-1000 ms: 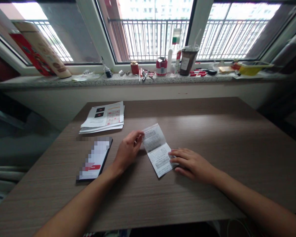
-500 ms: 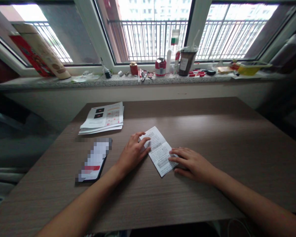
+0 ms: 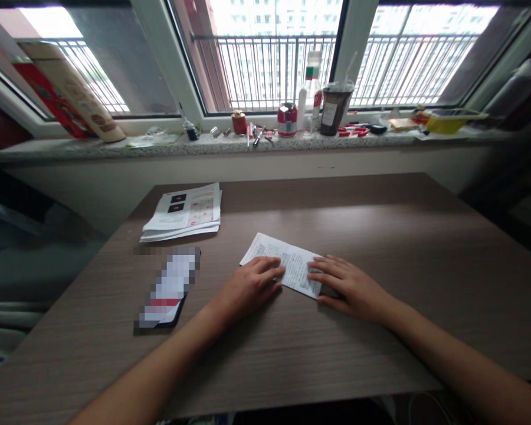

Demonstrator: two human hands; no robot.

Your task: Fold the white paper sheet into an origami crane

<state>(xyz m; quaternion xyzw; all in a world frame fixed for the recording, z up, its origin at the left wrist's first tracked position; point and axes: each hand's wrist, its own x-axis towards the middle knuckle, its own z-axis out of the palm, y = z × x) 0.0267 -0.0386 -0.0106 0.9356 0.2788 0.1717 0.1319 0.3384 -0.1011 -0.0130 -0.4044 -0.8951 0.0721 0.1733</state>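
Note:
A small printed paper slip [image 3: 287,260] lies flat on the brown wooden table [image 3: 380,236], turned almost crosswise. My left hand [image 3: 248,286] rests on its near left edge, fingers stretched out flat on the paper. My right hand [image 3: 349,286] presses its right end with the fingers spread and flat. Neither hand grips anything.
A phone [image 3: 168,292] lies left of my left hand. A stack of printed leaflets [image 3: 183,213] sits further back on the left. The window sill [image 3: 115,147] behind holds a red can [image 3: 287,119], a bottle [image 3: 308,91], a dark drink cup [image 3: 334,109], a yellow container [image 3: 446,122] and small items.
The slip's raised far half was laid down flat and the paper turned from upright to crosswise. My left hand went from pinching its edge to lying flat on it.

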